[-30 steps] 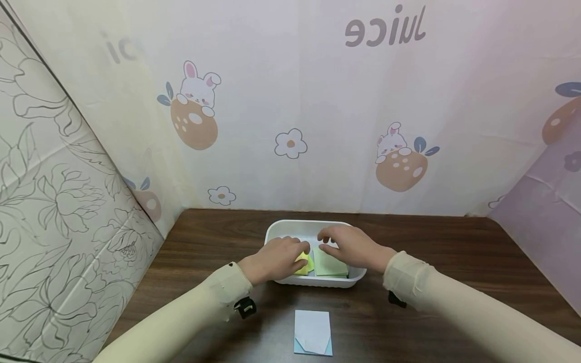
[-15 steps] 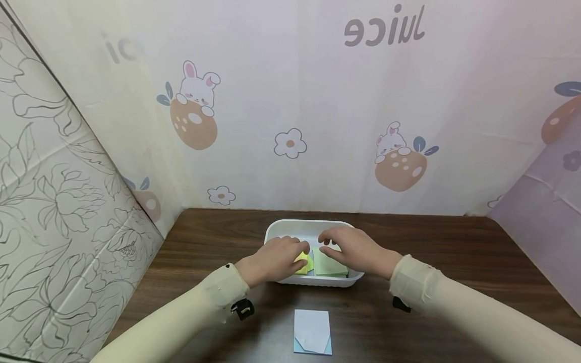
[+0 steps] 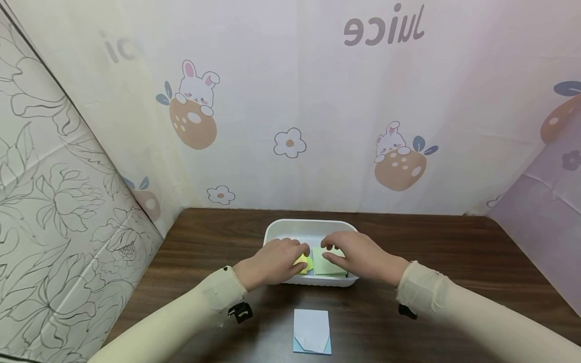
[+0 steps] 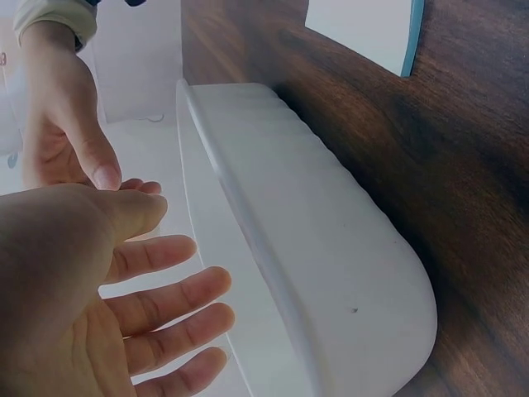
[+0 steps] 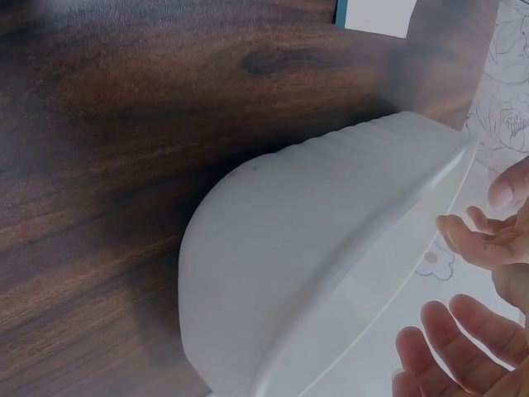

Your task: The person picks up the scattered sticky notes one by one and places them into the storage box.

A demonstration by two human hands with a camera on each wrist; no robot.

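Note:
A white plastic basket (image 3: 320, 281) stands on the table, holding a yellow sticky note pad (image 3: 303, 267) and a pale green sticky note pad (image 3: 326, 263). Over its left part hovers my left hand (image 3: 274, 261), fingers loosely bent and nothing held. My right hand (image 3: 363, 256) hangs over the right part, likewise holding nothing. In the left wrist view the left hand (image 4: 107, 289) is spread above the basket's rim, apart from it. The right wrist view shows the right hand (image 5: 475, 347) with relaxed fingers beside the basket (image 5: 273, 248).
A white paper pad with a light blue base (image 3: 311, 330) lies on the dark wood table (image 3: 218, 227) in front of the basket. Behind the table is a printed curtain (image 3: 254, 101). Another patterned cloth (image 3: 68, 217) hangs at the left.
My right hand has shifted slightly to the right and down over the basket. My left hand has hardly moved, and the basket and pads stay where they were.

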